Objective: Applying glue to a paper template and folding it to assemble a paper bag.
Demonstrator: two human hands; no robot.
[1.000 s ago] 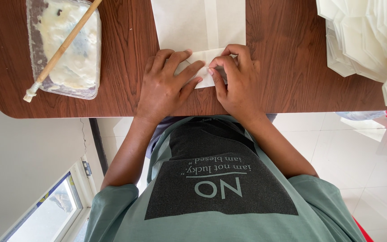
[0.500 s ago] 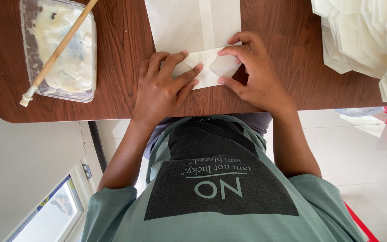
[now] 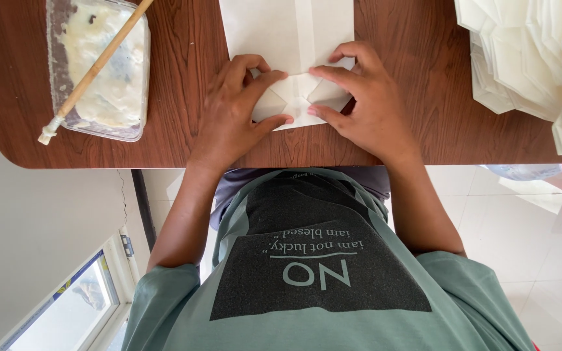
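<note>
- Our left hand (image 3: 239, 114) has no closed grip: it lies spread on the folded end of the white paper sheet (image 3: 287, 32), fingertips and thumb pressing the folds flat.
- Our right hand (image 3: 362, 101) does the same from the other side, fingers bent over the fold and thumb laid along the near edge; neither hand lifts the paper.
- We see the sheet lying on the brown wooden counter (image 3: 183, 140), running away from us between the two hands, with a paler strip down its middle.
- We count two slanted flaps at the near end, meeting between our fingertips; how many layers lie under them we cannot tell.
- We have a clear plastic tub (image 3: 102, 71) of white paste well to the left, with a wooden-handled brush (image 3: 95, 70) resting across it.
- We also see a stack of folded white paper pieces (image 3: 528, 58) at the far right of the counter.
</note>
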